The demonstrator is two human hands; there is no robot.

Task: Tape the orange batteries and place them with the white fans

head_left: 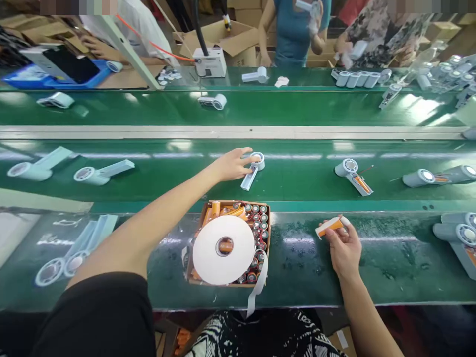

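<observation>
My left hand [235, 164] reaches across to the green belt, its fingers spread over a pale blue handheld fan body [250, 179]. The fingertips overlap the round head and the thumb is near the open handle; a firm grip does not show. Above the near worktop, my right hand [345, 244] pinches an orange battery [332, 226] with a white strip along it. Between my arms stands a cardboard box [269, 238] of batteries [263, 218] with red wires. A large roll of white tape [208, 253] lies on top, its loose end hanging over the front edge.
More fan bodies lie on the belt to the left [91, 175] and right [353, 176], the right one with an orange battery. Others rest on the near worktop at left [52, 270] and right [461, 238]. Across a second belt [148, 109], co-workers [299, 29] handle parts.
</observation>
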